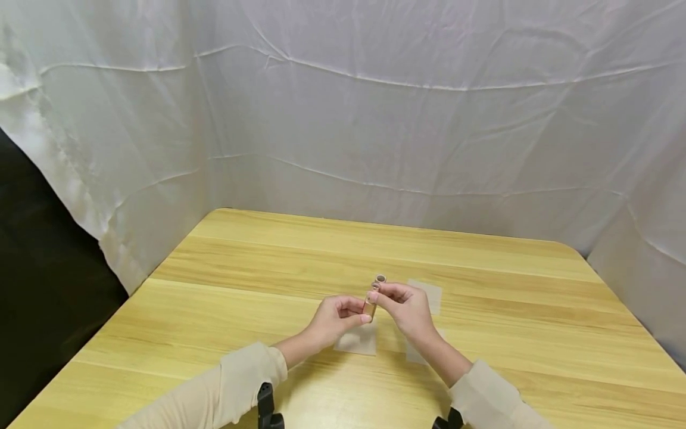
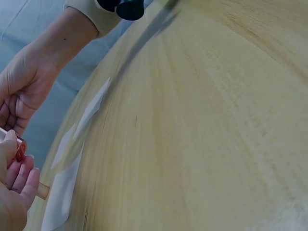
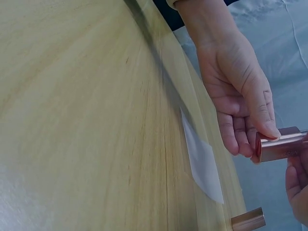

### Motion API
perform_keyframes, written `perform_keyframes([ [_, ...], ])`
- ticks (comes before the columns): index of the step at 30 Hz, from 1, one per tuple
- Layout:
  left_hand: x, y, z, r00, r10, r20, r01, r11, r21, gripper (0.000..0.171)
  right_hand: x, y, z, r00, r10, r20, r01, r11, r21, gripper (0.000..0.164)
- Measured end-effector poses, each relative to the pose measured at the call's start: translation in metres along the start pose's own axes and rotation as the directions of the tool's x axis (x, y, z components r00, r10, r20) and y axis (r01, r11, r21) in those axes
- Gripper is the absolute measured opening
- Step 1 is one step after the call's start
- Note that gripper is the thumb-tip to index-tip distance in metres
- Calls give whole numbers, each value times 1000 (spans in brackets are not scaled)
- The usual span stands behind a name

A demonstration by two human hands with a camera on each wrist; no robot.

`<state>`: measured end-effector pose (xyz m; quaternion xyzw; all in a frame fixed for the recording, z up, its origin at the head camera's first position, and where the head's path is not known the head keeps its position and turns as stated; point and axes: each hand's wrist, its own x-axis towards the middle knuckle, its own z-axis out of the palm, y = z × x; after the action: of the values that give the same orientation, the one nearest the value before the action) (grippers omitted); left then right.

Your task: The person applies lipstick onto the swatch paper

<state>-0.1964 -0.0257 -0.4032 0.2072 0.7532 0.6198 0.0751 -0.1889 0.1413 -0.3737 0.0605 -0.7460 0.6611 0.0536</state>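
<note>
A shiny rose-gold lipstick tube (image 1: 370,308) is held above the table between both hands. My left hand (image 1: 336,322) pinches its wider base between thumb and fingers. In the right wrist view, the base (image 3: 279,149) bears lettering too small to read. At the tube's other, narrower end, my right hand (image 1: 408,307) pinches with thumb and fingertips, covering much of that end. Just beyond the hands, a hollow rose-gold cap (image 1: 380,278) stands with its round opening upward. The right wrist view shows this cap's side (image 3: 248,220).
Thin whitish squares lie on the wooden table (image 1: 214,322): one square (image 1: 356,342) under the left hand, another (image 1: 427,296) beyond the right hand, a third (image 1: 415,354) partly hidden by the right wrist. Pale cloth (image 1: 343,131) hangs behind the table.
</note>
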Motion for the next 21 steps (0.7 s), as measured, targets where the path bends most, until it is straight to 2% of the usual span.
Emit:
perform_keyframes([
  [8, -2, 4, 0, 1000, 8, 8, -8, 1000, 5, 24, -1, -2, 2, 1000, 20, -24, -20, 1000, -18, 15],
  [15, -2, 4, 3, 998, -19, -58, 20, 1000, 20, 23, -1, -2, 3, 999, 12, -33, -13, 1000, -17, 18],
  [21, -1, 6, 7, 992, -49, -120, 53, 998, 35, 21, -1, -3, 3, 998, 40, -53, -41, 999, -9, 20],
])
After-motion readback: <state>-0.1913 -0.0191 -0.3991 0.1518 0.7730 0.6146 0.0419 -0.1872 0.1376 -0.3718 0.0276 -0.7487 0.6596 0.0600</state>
